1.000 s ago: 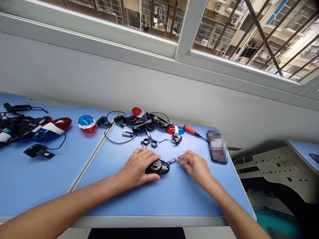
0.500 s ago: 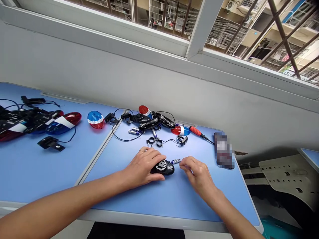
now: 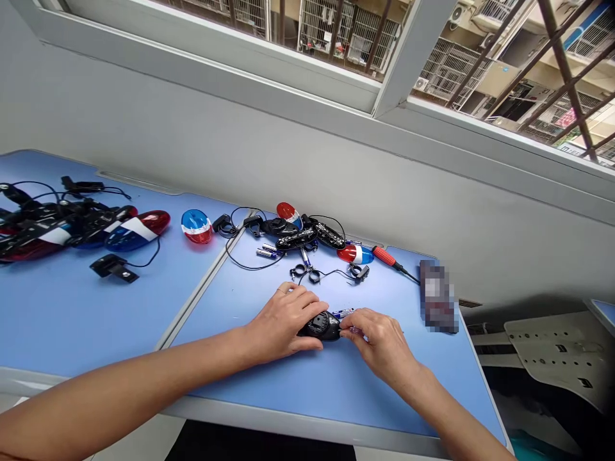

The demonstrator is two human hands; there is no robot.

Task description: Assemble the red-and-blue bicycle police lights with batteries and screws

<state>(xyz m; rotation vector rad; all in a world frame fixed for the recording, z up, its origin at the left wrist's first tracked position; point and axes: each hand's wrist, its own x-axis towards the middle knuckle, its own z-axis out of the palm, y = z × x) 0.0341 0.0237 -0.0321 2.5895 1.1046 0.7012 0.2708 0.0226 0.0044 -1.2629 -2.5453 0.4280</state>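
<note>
My left hand is closed over the left part of a black oval bike-light housing, pressing it on the blue table. Fingers and thumb lie along its two sides. My right hand is pinched at the housing's right tip, touching it. What sits between those fingertips is too small to make out. A blue-and-silver battery lies just behind the housing, partly hidden by the right fingers.
Behind my hands lie black light housings, batteries, clamp rings with a cable and a red-and-blue lens cover. A red-handled screwdriver and a blurred dark object are at right. More bike lights pile up at left.
My right hand has moved left, from beside the battery to the housing's right tip. The left hand keeps its hold. The whole view has shifted slightly.
</note>
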